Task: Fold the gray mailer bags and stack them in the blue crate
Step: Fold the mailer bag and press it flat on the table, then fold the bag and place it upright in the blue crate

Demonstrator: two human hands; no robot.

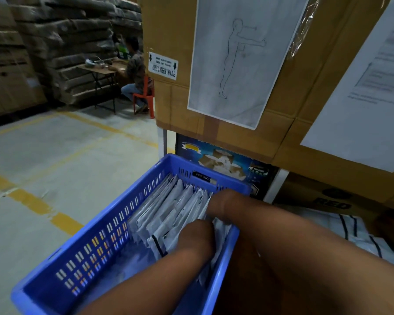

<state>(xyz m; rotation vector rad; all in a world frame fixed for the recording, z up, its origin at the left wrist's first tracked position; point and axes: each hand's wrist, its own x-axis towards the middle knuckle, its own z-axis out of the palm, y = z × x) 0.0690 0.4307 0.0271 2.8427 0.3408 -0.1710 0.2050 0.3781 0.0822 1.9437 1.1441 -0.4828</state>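
1. Large brown cardboard boxes [305,137] stand stacked at the right, with a white paper sheet bearing a line drawing of a standing figure [241,60] taped to the front
2. The grey concrete floor with yellow painted lines [55,155] spreads to the left, and a person seated on an orange plastic chair [134,71] is at a small table far behind
3. The blue slotted plastic crate [114,226] sits in front of the boxes, its long side running away from the camera
4. Folded gray plastic mailer bags [168,210] stand on edge in a row inside the crate, packed toward its far right part
5. Both forearms reach into the crate; the left hand [198,230] and right hand [223,201] are buried among the bags, fingers hidden, so I cannot tell whether either is grasping or released
6. More gray bags with dark stripes [350,230] lie at the right, outside the crate
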